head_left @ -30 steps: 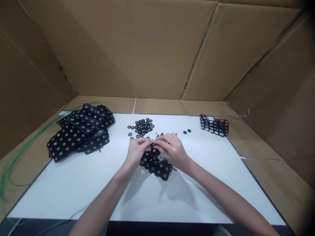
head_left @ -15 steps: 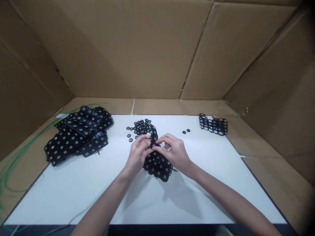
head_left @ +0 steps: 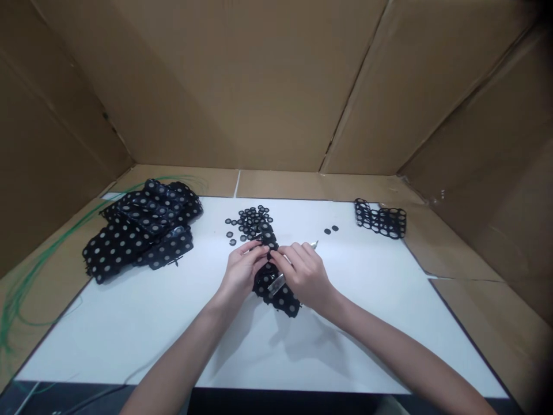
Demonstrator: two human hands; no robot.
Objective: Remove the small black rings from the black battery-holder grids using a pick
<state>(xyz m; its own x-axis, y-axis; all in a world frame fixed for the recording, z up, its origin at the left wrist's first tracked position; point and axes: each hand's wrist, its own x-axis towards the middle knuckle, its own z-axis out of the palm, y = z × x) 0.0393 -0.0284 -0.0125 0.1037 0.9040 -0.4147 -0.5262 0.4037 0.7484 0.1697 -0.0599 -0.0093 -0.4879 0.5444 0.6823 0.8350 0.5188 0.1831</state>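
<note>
A green cable (head_left: 52, 249) is laid along the cardboard (head_left: 43, 305) at far left, and black perforated sheets (head_left: 138, 233) are heaped on the white board (head_left: 129, 346). Small black rings (head_left: 248, 222) are scattered beyond the hands. A black perforated strip (head_left: 280, 300) is gripped by the curled left hand (head_left: 241, 274), and a slim metal tool (head_left: 276, 282) is clasped against it by the right hand (head_left: 305, 274), above the board. A black ring lattice (head_left: 380, 222) is placed at far right.

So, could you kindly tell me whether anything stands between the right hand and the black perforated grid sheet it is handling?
Only a slim silver metal tool, gripped in the right hand, lies against the black perforated grid sheet; nothing else visible intervenes. The left hand touches the sheet directly.
</note>
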